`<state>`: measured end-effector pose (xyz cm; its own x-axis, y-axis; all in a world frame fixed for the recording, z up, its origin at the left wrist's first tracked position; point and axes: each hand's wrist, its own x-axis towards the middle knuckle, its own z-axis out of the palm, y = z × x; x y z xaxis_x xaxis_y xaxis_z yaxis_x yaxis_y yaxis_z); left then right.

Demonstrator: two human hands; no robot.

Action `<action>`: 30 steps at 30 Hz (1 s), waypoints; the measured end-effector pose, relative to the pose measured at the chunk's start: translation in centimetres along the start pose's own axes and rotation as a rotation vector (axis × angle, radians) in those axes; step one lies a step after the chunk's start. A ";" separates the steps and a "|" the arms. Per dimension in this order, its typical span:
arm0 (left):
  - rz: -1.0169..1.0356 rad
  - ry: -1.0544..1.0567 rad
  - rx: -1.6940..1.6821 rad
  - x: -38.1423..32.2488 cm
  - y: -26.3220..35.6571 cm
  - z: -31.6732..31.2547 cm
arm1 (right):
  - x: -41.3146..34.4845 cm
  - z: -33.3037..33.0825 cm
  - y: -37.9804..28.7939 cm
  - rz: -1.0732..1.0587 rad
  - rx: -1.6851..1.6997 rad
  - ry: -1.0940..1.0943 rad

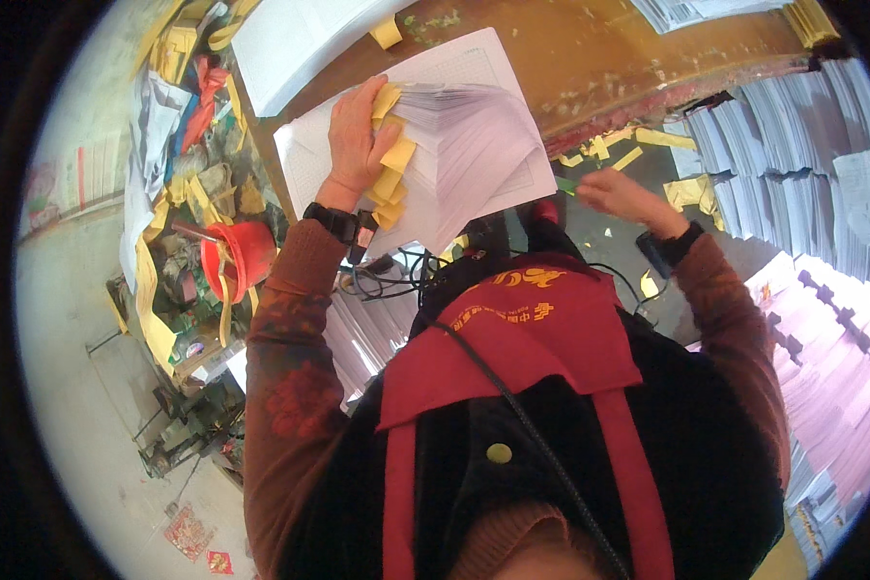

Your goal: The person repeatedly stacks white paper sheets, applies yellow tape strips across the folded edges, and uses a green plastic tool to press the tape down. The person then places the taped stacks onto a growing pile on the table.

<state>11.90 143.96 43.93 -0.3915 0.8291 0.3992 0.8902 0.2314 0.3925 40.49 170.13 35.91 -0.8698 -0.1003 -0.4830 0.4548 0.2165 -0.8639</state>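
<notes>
A stack of printed grid paper sheets (pixel 489 138) lies at the edge of a brown table, its upper sheets fanned and bent. My left hand (pixel 359 138) presses flat on the left part of the stack, beside a row of overlapping yellow paper strips (pixel 391 177) that runs along the fanned sheets. To the right of the stack, past its corner, is my right hand (pixel 612 194), slightly blurred, with its fingers closed around a thin green item (pixel 567 185); what exactly this is cannot be told.
A thick white paper pile (pixel 290 54) lies on the table (pixel 587 43) at the upper left. On the left, a red plastic bucket (pixel 238 261) stands among yellow scraps and clutter. Large paper stacks (pixel 776 145) rise at the right. Black cables (pixel 391 283) hang below the table edge.
</notes>
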 end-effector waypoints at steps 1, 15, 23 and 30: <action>0.002 0.012 -0.005 0.0 0.0 0.1 | 0.1 1.0 0.0 -0.027 0.011 0.050; 0.000 0.055 -0.036 -0.3 -0.1 -0.1 | 2.7 10.3 -2.4 -0.070 0.096 0.095; 0.119 0.103 -0.030 -0.3 -0.1 0.1 | 10.8 22.4 -5.1 -0.531 -0.128 0.312; 0.147 0.042 0.055 -0.5 -0.5 0.0 | 17.2 32.8 -9.6 -0.543 -0.488 -0.234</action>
<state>11.65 143.41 43.53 -0.2644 0.8341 0.4841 0.9496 0.1375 0.2818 27.42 134.47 31.20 -0.8592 -0.5063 -0.0731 -0.2082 0.4766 -0.8541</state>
